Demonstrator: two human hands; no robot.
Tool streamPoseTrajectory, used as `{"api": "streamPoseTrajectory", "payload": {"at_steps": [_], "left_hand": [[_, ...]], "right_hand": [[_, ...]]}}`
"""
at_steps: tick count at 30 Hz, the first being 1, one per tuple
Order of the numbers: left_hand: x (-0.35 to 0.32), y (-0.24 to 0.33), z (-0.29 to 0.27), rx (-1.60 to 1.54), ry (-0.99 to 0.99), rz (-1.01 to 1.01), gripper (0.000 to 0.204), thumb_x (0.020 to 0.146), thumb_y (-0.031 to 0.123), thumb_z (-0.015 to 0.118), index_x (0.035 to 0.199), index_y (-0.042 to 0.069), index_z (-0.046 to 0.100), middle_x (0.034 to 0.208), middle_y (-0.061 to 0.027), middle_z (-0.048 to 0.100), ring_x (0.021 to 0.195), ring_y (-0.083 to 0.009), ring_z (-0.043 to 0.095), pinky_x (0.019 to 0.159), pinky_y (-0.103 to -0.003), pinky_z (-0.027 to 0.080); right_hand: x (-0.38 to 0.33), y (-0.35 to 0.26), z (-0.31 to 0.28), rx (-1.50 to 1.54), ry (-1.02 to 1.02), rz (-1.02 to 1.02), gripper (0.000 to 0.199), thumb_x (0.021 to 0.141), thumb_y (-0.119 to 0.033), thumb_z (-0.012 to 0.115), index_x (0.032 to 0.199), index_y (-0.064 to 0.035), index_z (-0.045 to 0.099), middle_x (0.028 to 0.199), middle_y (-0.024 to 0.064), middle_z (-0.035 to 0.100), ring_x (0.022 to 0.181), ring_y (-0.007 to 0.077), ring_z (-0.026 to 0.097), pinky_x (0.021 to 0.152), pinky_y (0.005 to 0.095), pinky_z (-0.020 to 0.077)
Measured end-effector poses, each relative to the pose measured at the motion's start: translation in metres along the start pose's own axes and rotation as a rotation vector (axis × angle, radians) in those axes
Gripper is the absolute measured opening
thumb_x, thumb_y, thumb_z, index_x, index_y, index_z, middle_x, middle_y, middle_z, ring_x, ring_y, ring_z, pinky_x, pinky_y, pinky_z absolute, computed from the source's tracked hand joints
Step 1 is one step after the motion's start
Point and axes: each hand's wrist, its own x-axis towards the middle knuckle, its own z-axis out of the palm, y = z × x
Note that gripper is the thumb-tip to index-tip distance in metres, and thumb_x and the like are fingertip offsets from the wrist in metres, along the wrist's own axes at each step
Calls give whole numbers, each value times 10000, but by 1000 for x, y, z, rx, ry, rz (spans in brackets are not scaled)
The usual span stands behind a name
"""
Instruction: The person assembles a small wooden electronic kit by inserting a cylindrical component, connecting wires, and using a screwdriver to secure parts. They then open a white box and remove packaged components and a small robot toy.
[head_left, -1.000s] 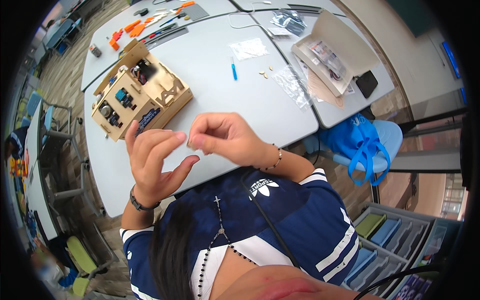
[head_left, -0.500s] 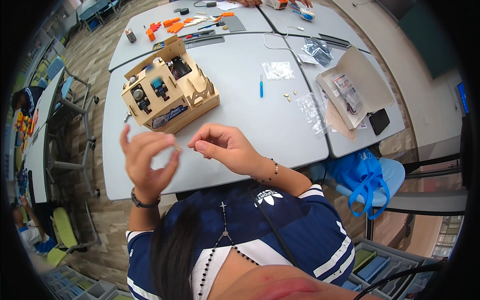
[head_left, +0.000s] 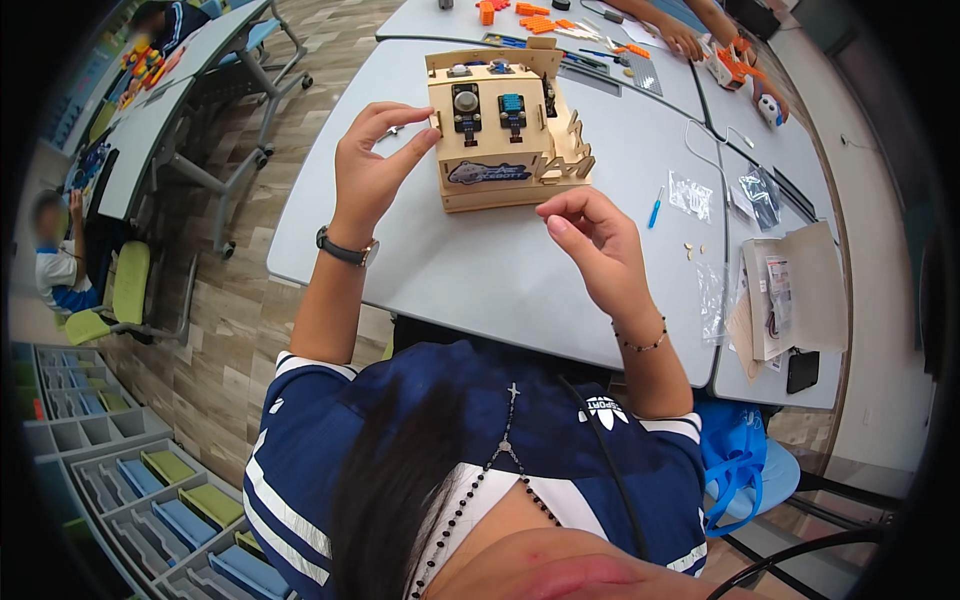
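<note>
The left hand [head_left: 368,178], its narrow grip's contents unclear, has just reached the left edge of the pale wooden box [head_left: 488,148] on the grey-white counter [head_left: 480,275], bringing work there; the right hand [head_left: 602,248] hovers half-curled.

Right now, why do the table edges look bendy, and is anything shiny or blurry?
In the head view, the fisheye lens curves the edges of the grey table; in that head view, white glints show on the clear plastic bag; also in the head view, the wooden box looks fairly sharp, but the far-left seated person's head is smudgy.
</note>
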Motion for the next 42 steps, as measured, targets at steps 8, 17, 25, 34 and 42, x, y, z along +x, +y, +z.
{"api": "streamPoseTrajectory", "payload": {"at_steps": [8,17,25,34,42], "left_hand": [[7,-5,-7,0,-88,11,194,736,30,711,921,-9,668,903,-83,643,856,-153,586,786,-257,445],[13,0,-13,303,-143,30,159,748,151,723,885,78,686,821,20,660,793,-110,593,1053,-441,204],[20,12,-22,390,-270,49,129,749,144,717,854,71,696,876,-7,694,828,-127,632,1064,-480,174],[33,20,-28,403,-361,42,89,735,108,714,813,67,700,813,-17,692,758,-142,632,1064,-480,181],[53,31,-32,525,-475,204,57,706,83,718,754,62,697,740,-25,674,670,-155,614,1060,-460,204]], "right_hand": [[38,-6,14,-298,7,-337,115,784,-119,620,865,-37,619,865,112,592,804,236,577,708,333,464],[79,10,54,-844,330,-731,126,707,-176,656,801,-96,630,917,50,531,917,223,463,760,383,313],[86,12,70,-970,421,-752,129,689,-194,649,701,-76,600,827,38,504,818,210,437,706,372,290],[93,9,71,-944,433,-743,158,692,-210,637,621,-75,595,758,45,501,791,209,438,692,371,287],[100,7,78,-959,397,-656,148,670,-199,619,610,-64,632,763,87,528,831,240,456,682,381,299]]}}
